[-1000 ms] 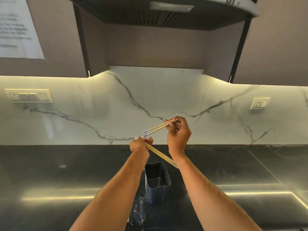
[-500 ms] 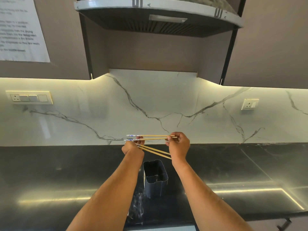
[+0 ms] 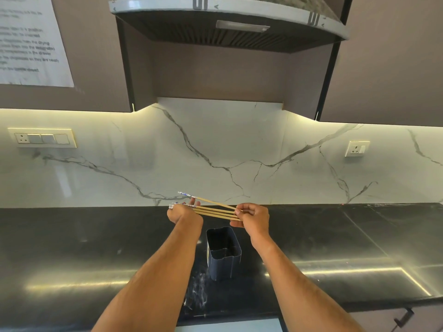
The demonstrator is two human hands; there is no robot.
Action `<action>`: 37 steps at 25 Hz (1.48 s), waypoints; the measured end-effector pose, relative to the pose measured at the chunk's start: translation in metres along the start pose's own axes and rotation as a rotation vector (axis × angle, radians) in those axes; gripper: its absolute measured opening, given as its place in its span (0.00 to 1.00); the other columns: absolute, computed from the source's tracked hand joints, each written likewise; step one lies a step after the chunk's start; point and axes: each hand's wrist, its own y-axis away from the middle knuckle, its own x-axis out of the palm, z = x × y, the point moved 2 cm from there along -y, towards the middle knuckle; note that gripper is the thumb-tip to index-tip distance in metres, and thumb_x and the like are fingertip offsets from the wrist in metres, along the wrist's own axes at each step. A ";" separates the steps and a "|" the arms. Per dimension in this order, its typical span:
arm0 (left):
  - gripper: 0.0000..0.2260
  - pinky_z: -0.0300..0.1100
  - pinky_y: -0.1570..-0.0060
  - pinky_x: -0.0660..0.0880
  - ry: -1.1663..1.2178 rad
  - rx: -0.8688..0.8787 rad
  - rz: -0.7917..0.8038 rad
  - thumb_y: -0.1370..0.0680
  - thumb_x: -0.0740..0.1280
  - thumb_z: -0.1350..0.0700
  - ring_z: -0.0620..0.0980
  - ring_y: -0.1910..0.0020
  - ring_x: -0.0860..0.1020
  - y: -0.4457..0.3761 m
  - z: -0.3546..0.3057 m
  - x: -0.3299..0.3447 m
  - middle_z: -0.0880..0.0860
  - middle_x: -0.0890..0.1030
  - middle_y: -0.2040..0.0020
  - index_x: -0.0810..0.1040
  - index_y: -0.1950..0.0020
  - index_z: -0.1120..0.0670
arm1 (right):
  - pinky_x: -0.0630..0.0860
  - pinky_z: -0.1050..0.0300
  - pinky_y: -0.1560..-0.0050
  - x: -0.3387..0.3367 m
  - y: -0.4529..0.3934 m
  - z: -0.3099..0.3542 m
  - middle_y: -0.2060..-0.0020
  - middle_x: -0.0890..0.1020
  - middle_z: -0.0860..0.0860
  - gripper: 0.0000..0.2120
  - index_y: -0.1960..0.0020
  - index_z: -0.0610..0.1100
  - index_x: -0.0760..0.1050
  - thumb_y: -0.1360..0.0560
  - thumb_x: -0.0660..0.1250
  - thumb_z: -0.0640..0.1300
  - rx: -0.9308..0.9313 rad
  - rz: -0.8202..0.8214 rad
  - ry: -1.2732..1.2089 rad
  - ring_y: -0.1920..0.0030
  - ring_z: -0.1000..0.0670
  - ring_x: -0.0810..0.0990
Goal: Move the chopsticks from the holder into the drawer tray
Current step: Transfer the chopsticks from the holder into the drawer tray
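both hands, left hand [image 3: 183,213] and right hand [image 3: 251,218], pinch the pale wooden chopsticks [image 3: 215,210] at opposite ends, likely to bundle them level; empty dark plastic holder [image 3: 224,254] stands just below.

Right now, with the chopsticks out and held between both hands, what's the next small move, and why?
Probably close the splayed top stick into the bundle. The wooden chopsticks with patterned ends span the left hand and right hand, one angling upward. The dark blue rectangular holder looks empty, and no drawer tray is in view.
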 end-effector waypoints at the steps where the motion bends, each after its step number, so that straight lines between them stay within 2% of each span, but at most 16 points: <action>1: 0.16 0.46 0.58 0.82 -0.008 0.013 -0.005 0.14 0.51 0.55 0.53 0.58 0.84 -0.002 -0.001 0.000 0.56 0.81 0.45 0.74 0.35 0.59 | 0.85 0.59 0.63 0.001 0.001 0.000 0.56 0.87 0.47 0.08 0.54 0.48 0.84 0.24 0.73 0.35 -0.001 0.023 -0.003 0.64 0.46 0.88; 5: 0.24 0.46 0.48 0.83 0.045 -0.038 0.035 0.14 0.48 0.49 0.55 0.57 0.85 -0.011 -0.003 0.001 0.59 0.83 0.54 0.78 0.46 0.63 | 0.86 0.53 0.55 0.006 0.000 -0.005 0.53 0.87 0.45 0.07 0.51 0.46 0.85 0.23 0.73 0.35 0.023 0.088 -0.004 0.62 0.45 0.89; 7: 0.24 0.43 0.53 0.81 0.072 -0.019 0.055 0.14 0.48 0.48 0.52 0.61 0.81 -0.015 -0.002 0.004 0.58 0.82 0.57 0.78 0.48 0.63 | 0.86 0.47 0.51 0.008 -0.001 -0.007 0.53 0.87 0.44 0.06 0.51 0.42 0.85 0.23 0.73 0.34 0.081 0.097 -0.017 0.61 0.44 0.89; 10: 0.14 0.42 0.66 0.74 -0.014 0.088 0.112 0.13 0.54 0.52 0.48 0.69 0.74 -0.017 0.000 0.009 0.53 0.77 0.63 0.74 0.44 0.59 | 0.86 0.46 0.49 0.010 -0.006 -0.010 0.52 0.86 0.42 0.05 0.51 0.39 0.85 0.23 0.71 0.32 0.196 0.083 -0.073 0.60 0.43 0.89; 12: 0.11 0.42 0.68 0.74 -0.071 0.105 0.193 0.13 0.56 0.54 0.47 0.71 0.72 -0.017 0.003 0.009 0.52 0.75 0.65 0.75 0.43 0.58 | 0.86 0.49 0.50 0.011 -0.008 -0.011 0.51 0.85 0.40 0.05 0.50 0.37 0.83 0.22 0.70 0.32 0.264 0.054 -0.147 0.59 0.42 0.89; 14: 0.10 0.42 0.66 0.75 -0.095 0.086 0.279 0.13 0.56 0.55 0.47 0.70 0.72 -0.016 0.006 0.007 0.52 0.74 0.64 0.75 0.44 0.57 | 0.86 0.52 0.53 0.012 -0.007 -0.015 0.50 0.85 0.38 0.04 0.49 0.36 0.82 0.21 0.68 0.33 0.335 0.026 -0.250 0.58 0.42 0.89; 16: 0.09 0.42 0.65 0.75 -0.123 0.072 0.334 0.14 0.56 0.55 0.47 0.69 0.72 -0.014 0.010 0.004 0.52 0.74 0.64 0.74 0.47 0.56 | 0.86 0.49 0.51 0.013 -0.005 -0.020 0.49 0.85 0.37 0.07 0.47 0.36 0.82 0.19 0.67 0.39 0.396 0.015 -0.379 0.54 0.41 0.88; 20: 0.10 0.42 0.62 0.74 -0.158 0.080 0.412 0.14 0.56 0.55 0.47 0.69 0.72 -0.015 0.016 -0.004 0.52 0.75 0.64 0.73 0.51 0.55 | 0.80 0.38 0.38 0.011 -0.007 -0.032 0.46 0.85 0.40 0.25 0.40 0.39 0.78 0.16 0.57 0.59 0.491 0.020 -0.555 0.44 0.39 0.84; 24: 0.08 0.44 0.57 0.75 -0.179 0.076 0.467 0.14 0.57 0.56 0.48 0.66 0.74 -0.018 0.024 -0.008 0.52 0.76 0.63 0.73 0.48 0.56 | 0.79 0.38 0.37 0.021 -0.010 -0.035 0.47 0.86 0.40 0.30 0.40 0.37 0.79 0.16 0.52 0.62 0.489 0.061 -0.552 0.45 0.39 0.85; 28: 0.09 0.44 0.56 0.76 -0.167 0.089 0.474 0.14 0.56 0.56 0.48 0.65 0.74 -0.023 0.026 -0.007 0.52 0.76 0.62 0.73 0.48 0.57 | 0.82 0.40 0.42 0.029 -0.013 -0.036 0.50 0.87 0.41 0.27 0.43 0.39 0.80 0.15 0.53 0.60 0.449 0.069 -0.433 0.48 0.40 0.87; 29: 0.09 0.44 0.57 0.76 -0.162 0.093 0.474 0.14 0.56 0.56 0.48 0.66 0.74 -0.025 0.025 -0.008 0.52 0.76 0.62 0.73 0.49 0.57 | 0.83 0.41 0.43 0.029 -0.014 -0.036 0.51 0.87 0.42 0.26 0.44 0.40 0.80 0.15 0.54 0.59 0.409 0.064 -0.336 0.49 0.41 0.87; 31: 0.10 0.44 0.58 0.76 -0.155 0.098 0.468 0.14 0.56 0.56 0.47 0.66 0.74 -0.028 0.022 -0.009 0.52 0.76 0.63 0.74 0.50 0.56 | 0.84 0.46 0.46 0.027 -0.018 -0.033 0.54 0.87 0.47 0.21 0.47 0.44 0.81 0.15 0.57 0.58 0.206 0.067 0.026 0.52 0.48 0.86; 34: 0.09 0.44 0.56 0.77 -0.157 0.085 0.456 0.14 0.57 0.57 0.48 0.65 0.75 -0.031 0.027 -0.013 0.52 0.76 0.63 0.75 0.48 0.57 | 0.83 0.57 0.50 0.037 -0.018 -0.024 0.58 0.84 0.56 0.11 0.47 0.47 0.81 0.18 0.65 0.54 -0.109 0.275 0.482 0.56 0.57 0.84; 37: 0.08 0.45 0.55 0.78 -0.158 0.070 0.474 0.14 0.58 0.59 0.48 0.64 0.76 -0.030 0.032 -0.016 0.53 0.77 0.61 0.76 0.47 0.58 | 0.84 0.56 0.53 0.050 -0.019 -0.019 0.60 0.84 0.56 0.03 0.49 0.48 0.82 0.20 0.70 0.46 -0.176 0.465 0.668 0.62 0.56 0.84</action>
